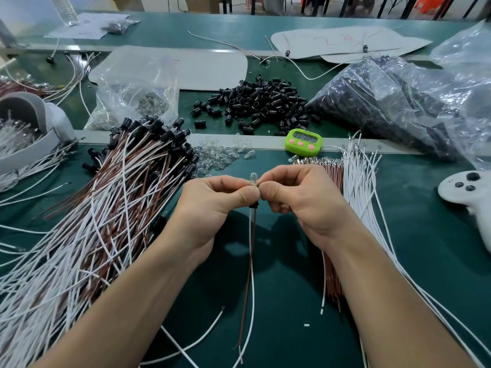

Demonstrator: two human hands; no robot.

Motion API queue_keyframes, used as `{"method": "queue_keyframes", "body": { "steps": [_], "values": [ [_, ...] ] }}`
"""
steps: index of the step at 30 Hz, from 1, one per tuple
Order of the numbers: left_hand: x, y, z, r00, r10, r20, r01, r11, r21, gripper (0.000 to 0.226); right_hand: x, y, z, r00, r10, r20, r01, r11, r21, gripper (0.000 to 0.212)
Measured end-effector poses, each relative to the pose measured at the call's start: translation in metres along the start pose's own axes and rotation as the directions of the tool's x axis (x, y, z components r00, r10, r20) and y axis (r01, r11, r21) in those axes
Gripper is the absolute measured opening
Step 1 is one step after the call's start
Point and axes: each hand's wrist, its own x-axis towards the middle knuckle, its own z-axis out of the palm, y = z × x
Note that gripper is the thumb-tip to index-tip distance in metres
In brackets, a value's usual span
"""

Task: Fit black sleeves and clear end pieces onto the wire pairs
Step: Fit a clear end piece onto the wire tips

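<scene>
My left hand (212,200) and my right hand (300,197) meet at the middle of the green table, and both pinch the top of one wire pair (251,256), a white and a brown wire that hang down toward me. A clear end piece (253,178) stands up between the fingertips. A black sleeve (253,206) sits on the pair just under my fingers. Loose black sleeves (260,102) lie heaped behind, and loose clear end pieces (220,155) lie near the table's seam.
A big heap of finished wire pairs (106,203) spreads to the left. Bare brown wires (333,176) and white wires (358,181) lie to the right. A green timer (303,142), a white controller (467,189) and plastic bags of parts (398,102) surround the area.
</scene>
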Motion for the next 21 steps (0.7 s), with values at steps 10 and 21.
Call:
{"method": "queue_keyframes", "body": {
  "steps": [10,21],
  "values": [
    [-0.0011,0.0054,-0.0043,0.989,-0.098,0.111,0.099,0.995,-0.004,0.017,0.0012,-0.0002,-0.0019,0.998,0.024,0.051,-0.025,1.000,0.018,0.024],
    [0.0006,0.0005,-0.0048,0.996,-0.016,0.087,0.012,0.999,0.044,0.008,0.0012,0.0020,-0.0023,0.998,0.023,0.062,-0.023,1.000,-0.008,0.027]
  ]
}}
